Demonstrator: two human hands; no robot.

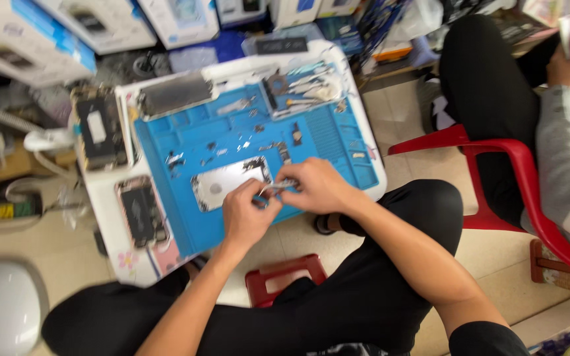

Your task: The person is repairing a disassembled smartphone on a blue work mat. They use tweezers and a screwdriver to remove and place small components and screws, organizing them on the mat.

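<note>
Nearest the camera, the left hand [249, 214] and the right hand [318, 186] meet at the near edge of a blue work mat [324, 138]. The fingers of both are pinched narrow around a small thin metal part [273, 189] held between them; its exact kind is too small to tell. Just beyond the left hand, a silver phone back shell [222, 184] lies flat on the mat, with loose small parts [245, 142] scattered past it. Farther back, a metal plate [174, 94] and a cluster of tools [301, 89] lie at the mat's far edge. On the white surface [103, 204] left of the mat lie 2 opened phones [141, 211]. To the right, another person's hand [567, 62] shows above a red plastic chair [516, 184].
</note>
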